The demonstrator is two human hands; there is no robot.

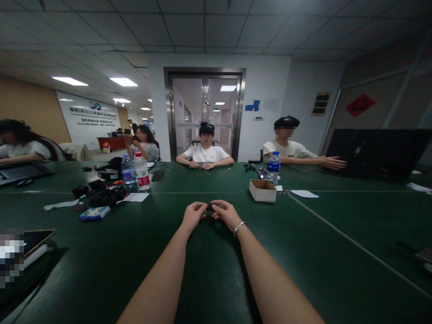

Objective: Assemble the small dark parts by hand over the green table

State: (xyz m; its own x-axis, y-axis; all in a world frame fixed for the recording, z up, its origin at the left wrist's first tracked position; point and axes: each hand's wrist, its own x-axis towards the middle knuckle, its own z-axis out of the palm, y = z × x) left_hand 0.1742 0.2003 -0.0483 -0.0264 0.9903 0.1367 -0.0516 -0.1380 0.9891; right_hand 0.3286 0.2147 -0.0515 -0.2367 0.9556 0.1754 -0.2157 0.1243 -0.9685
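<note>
My left hand (195, 213) and my right hand (225, 213) meet over the middle of the green table (209, 265). Between their fingertips is a small dark object (209, 207), pinched from both sides. Its kind cannot be made out, since the fingers cover most of it. A silver bracelet (239, 228) circles my right wrist. Both forearms reach forward from the near edge of the view.
An open cardboard box (263, 191) stands right of my hands, with a water bottle (273, 167) behind it. Leftward are two bottles, a red-capped one (141, 173) nearer, black gear (106, 194) and a blue-white packet (95, 213). Several people sit around the table.
</note>
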